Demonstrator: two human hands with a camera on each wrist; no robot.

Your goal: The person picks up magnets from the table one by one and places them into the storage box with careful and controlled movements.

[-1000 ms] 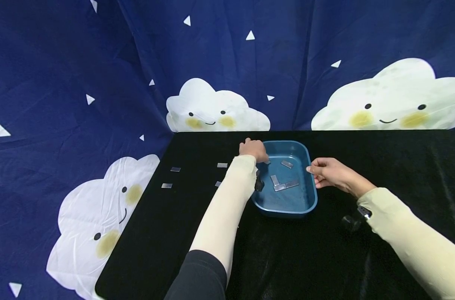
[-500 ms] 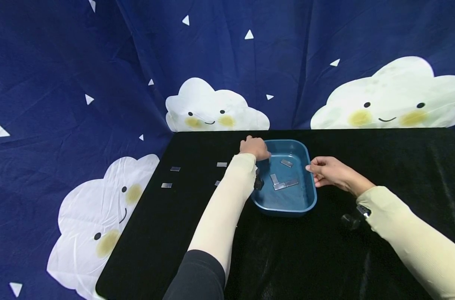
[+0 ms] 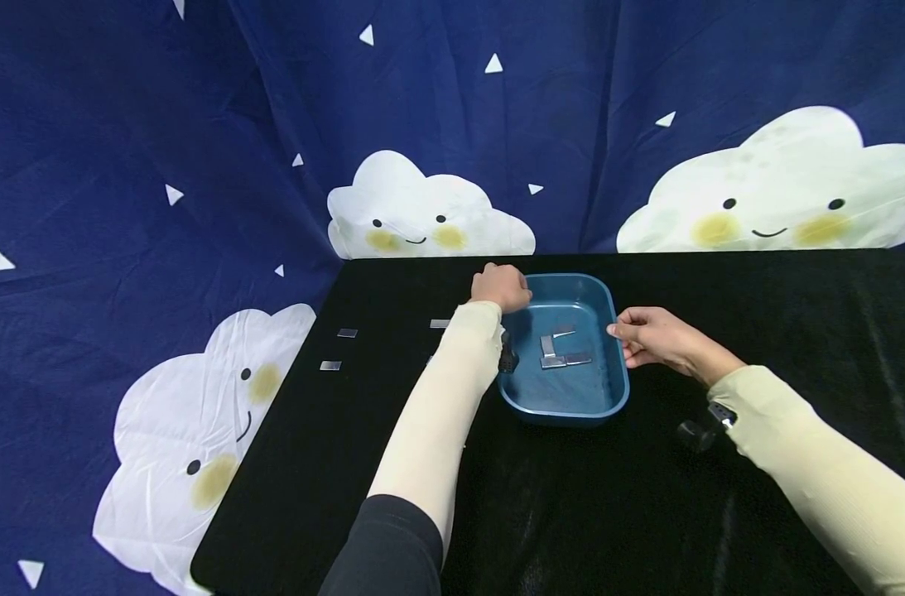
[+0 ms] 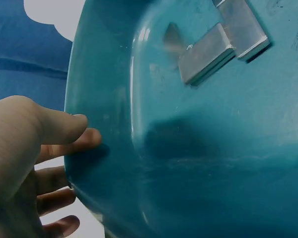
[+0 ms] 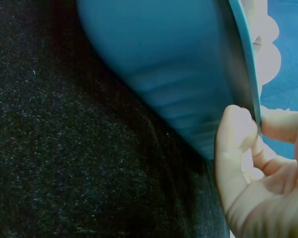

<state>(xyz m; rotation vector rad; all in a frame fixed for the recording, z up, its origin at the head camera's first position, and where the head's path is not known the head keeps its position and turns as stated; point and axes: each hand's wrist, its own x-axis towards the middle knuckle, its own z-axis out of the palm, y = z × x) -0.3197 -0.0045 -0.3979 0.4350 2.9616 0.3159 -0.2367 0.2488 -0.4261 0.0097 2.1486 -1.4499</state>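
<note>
A blue plastic tub (image 3: 564, 406) stands on the black-covered table. Inside it lie several small silver rectangular blocks (image 3: 566, 361), bunched together; in the left wrist view one block (image 4: 174, 39) is blurred. My left hand (image 3: 501, 287) is at the tub's far left rim. Seen from the left wrist, its thumb and index fingertips (image 4: 92, 139) are close together on the inner side of the rim, while the other fingers are outside. Whether they hold anything is unclear. My right hand (image 3: 657, 335) pinches the tub's right rim (image 5: 257, 111) between thumb and fingers.
Left of the tub, more silver blocks (image 3: 330, 366) are spaced apart on the black cloth, partly hidden by my left sleeve. A blue curtain with white clouds (image 3: 430, 211) hangs behind and left of the table.
My left hand has drawn slightly up and left. A block by its fingers one second ago no longer shows. The far block has shifted towards the others, which have turned. My right hand stays put.
</note>
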